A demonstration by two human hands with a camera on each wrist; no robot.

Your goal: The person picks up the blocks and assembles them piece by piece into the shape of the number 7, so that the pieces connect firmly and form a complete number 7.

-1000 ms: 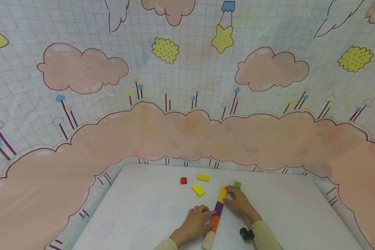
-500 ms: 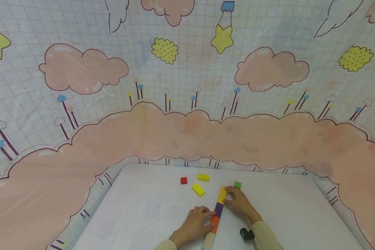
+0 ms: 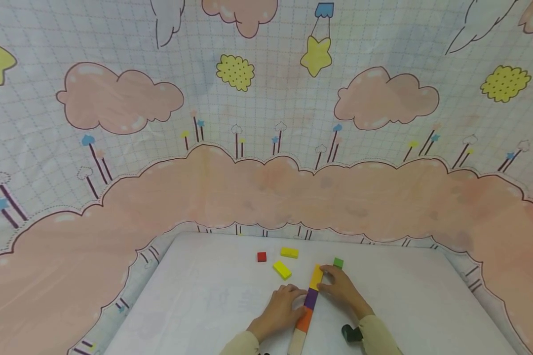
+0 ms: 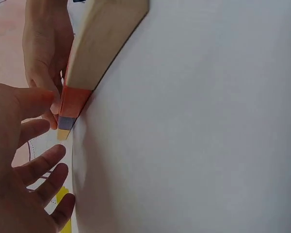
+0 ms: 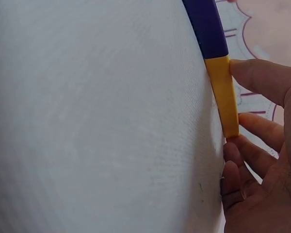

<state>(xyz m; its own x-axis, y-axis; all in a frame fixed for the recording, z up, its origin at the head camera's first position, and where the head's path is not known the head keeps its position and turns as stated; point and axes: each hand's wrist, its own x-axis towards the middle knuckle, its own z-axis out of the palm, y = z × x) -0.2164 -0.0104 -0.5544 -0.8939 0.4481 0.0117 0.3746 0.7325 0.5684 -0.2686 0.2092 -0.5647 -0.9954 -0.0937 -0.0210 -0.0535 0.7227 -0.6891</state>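
The left hand [image 3: 281,308] and right hand [image 3: 342,290] are bare. Left sleeve [image 3: 241,344] and right sleeve [image 3: 377,336] are plain pale yellow; a black, rounded piece [image 3: 350,334] shows against the latter.

block row [image 3: 311,298] — beige, orange, purple, yellow; backdrop [image 3: 266,111] — grid-patterned

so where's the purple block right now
In the head view, the purple block lies low and right of centre, in line between the amber block beyond it and the orange block on its near side.
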